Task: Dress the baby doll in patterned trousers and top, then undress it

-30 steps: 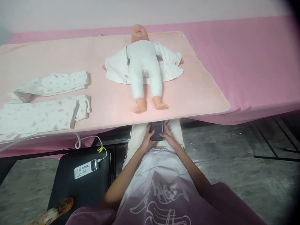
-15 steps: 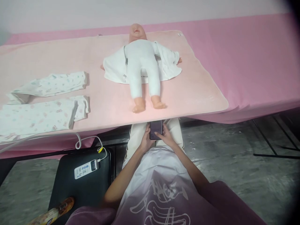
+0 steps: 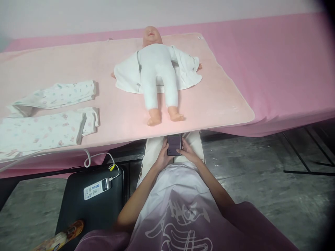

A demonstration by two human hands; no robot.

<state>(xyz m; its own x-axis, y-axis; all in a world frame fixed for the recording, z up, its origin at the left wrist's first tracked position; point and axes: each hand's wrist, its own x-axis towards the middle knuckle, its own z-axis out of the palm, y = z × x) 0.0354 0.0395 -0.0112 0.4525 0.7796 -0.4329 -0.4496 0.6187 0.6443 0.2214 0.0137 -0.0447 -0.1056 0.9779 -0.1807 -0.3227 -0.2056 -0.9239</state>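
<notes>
right, the slim dark rectangular phone (image 3: 174, 143) looks the thing most at risk: it sits low on the near side of the bald soft-bodied doll (image 3: 158, 62), past its feet and just beyond the counter (image 3: 277, 69) edge, so a loosened grip could drop it. a raised front edge might knock the counter too. and the hands? both partly closed, left hand (image 3: 162, 157) curled along one side, right hand (image 3: 188, 154) steadying the other, thumb over the screen; fingers underneath are hidden. nearer than the doll and off to the person's left, a thin pale cable (image 3: 78, 150) loops down to a white rectangular power bank (image 3: 96, 189) on a black padded seat (image 3: 78, 209); a snagging arm could drag that off. white printed baby clothes (image 3: 44, 129) lie left of the doll.
</notes>
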